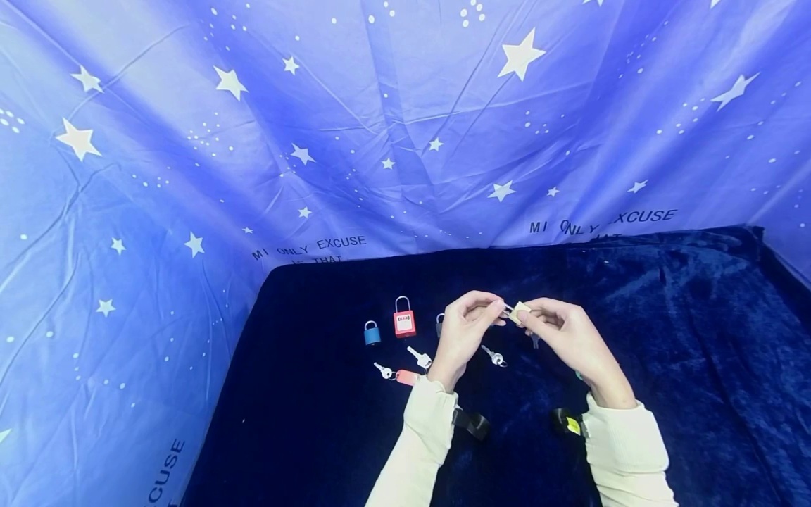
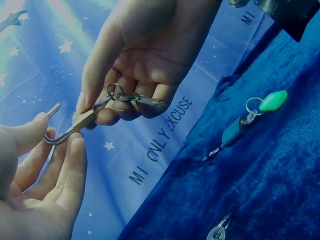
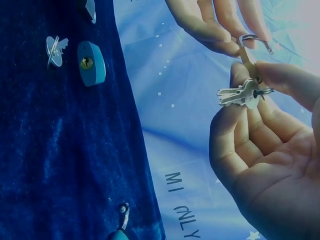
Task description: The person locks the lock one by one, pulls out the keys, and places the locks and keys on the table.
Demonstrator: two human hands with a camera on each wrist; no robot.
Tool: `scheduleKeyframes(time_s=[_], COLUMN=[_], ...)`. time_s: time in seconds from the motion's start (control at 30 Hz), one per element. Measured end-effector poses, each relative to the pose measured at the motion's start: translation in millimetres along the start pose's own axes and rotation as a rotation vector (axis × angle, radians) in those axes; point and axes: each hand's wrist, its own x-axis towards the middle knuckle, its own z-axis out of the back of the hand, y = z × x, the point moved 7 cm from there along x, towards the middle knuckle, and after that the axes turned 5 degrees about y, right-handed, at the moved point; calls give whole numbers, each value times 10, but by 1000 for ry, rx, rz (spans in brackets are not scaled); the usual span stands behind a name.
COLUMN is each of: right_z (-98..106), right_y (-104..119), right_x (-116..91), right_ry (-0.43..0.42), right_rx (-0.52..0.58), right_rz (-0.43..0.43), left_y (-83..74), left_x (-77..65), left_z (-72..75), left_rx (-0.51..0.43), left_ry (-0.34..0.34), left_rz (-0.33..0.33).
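A small brass padlock (image 1: 520, 313) is held up above the dark blue cloth between both hands. My left hand (image 1: 465, 331) pinches its steel shackle, which stands open with one end free in the left wrist view. The padlock's brass body (image 2: 86, 118) is pinched between thumb and fingers of my right hand (image 1: 570, 334). At the body's lower end hangs a ring with keys (image 3: 237, 95); one key appears to sit in the keyhole, though fingers partly cover that spot.
On the cloth (image 1: 304, 422) stand a blue padlock (image 1: 372, 333), a red padlock (image 1: 404, 322) and a dark padlock (image 1: 439, 325) partly behind my left hand. Loose keys (image 1: 494, 356), a red tag (image 1: 407, 377) and a green tag (image 2: 274, 100) lie nearby. A starry curtain (image 1: 393, 127) hangs behind.
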Motion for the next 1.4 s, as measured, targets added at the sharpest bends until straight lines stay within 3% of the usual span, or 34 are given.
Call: scheduleKeyframes(time_s=[0.23,0.57,0.77,1.0,1.13,1.23,1.4], right_z=[-2,-1,23,21,35,63,86], right_y=[37,136,152,136,134,117,88], right_x=[-8,-23,-26,-21,-22,-22,-32], right_ry=[-30,-45,-65,-54,-67,-97,-115], right_rx=[34,151,193,213,239,256,260], right_rz=[40,99,95,103,116,103,59], left_y=[20,2,-43,58,0,-38,-74], left_x=[-4,6,-3,8,-9,-5,-1], left_z=[35,43,12,26,-4,-29,-54], left_rx=[4,-30,-11,78,49,102,335], left_ry=[-52,-58,-3,57,92,123,167], left_rz=[2,-8,-24,-118,-60,-7,4])
